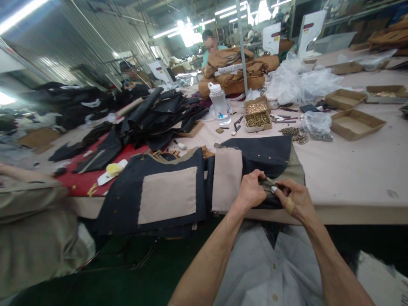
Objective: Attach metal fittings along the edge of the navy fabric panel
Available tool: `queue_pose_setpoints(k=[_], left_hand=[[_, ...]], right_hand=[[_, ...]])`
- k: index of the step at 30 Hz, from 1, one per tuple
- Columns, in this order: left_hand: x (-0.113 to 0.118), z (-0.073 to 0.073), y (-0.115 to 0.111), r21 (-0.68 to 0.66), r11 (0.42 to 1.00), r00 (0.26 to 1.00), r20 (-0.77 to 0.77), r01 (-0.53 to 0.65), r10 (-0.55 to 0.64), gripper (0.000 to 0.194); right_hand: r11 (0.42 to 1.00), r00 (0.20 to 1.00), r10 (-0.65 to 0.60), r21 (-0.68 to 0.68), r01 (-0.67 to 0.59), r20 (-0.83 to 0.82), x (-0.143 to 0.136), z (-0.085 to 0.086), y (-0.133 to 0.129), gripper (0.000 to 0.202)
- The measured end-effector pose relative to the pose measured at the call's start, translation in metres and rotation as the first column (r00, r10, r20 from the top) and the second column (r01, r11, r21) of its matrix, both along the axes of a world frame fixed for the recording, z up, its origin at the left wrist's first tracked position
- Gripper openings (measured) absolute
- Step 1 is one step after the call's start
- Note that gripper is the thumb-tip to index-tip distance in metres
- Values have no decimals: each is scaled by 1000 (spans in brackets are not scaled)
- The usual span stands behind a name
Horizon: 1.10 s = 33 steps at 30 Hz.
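Observation:
A dark navy fabric piece (264, 153) with an olive-beige underside (295, 170) lies at the table's front edge. My left hand (253, 189) is closed on its near part, thumb and fingers pinched. Close by on the right, my right hand (295, 197) pinches the same cloth; tape is wrapped round one finger and a white cover sits on a fingertip. Between both hands runs a narrow olive strip (270, 181) of the cloth. Left of them lie a beige patch (227, 178) and a stack of navy pieces (127, 195) topped by another beige patch (168, 195).
Behind the cloth stand a water bottle (219, 104) and a small box of brass-coloured parts (257, 121). Cardboard trays (358, 123) and plastic bags (293, 80) lie to the right. Dark garments (159, 114) are heaped left. A person's sleeve (32, 191) is at far left.

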<state>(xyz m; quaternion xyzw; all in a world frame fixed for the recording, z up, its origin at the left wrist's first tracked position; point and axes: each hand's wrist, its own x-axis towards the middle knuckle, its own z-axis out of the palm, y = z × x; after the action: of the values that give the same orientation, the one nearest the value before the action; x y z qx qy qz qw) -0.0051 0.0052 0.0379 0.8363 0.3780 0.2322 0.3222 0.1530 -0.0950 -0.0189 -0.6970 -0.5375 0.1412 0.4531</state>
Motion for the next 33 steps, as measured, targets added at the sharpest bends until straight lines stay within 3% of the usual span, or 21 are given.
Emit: queue_pose_setpoints(k=[6, 12, 29, 33], left_hand=[[-2, -6, 1, 5, 1000, 1000, -12, 20, -19, 20], [1, -9, 6, -38, 999, 998, -59, 0, -3, 2], [24, -14, 23, 39, 992, 958, -257, -124, 130, 18], [26, -7, 21, 54, 992, 943, -306, -116, 127, 23]], right_hand=[[998, 992, 50, -51, -44, 118, 0, 4, 1, 27], [987, 971, 22, -158, 16, 237, -2, 2, 4, 22], [993, 985, 53, -117, -34, 165, -3, 8, 1, 23], [991, 984, 46, -133, -23, 174, -3, 9, 2, 22]])
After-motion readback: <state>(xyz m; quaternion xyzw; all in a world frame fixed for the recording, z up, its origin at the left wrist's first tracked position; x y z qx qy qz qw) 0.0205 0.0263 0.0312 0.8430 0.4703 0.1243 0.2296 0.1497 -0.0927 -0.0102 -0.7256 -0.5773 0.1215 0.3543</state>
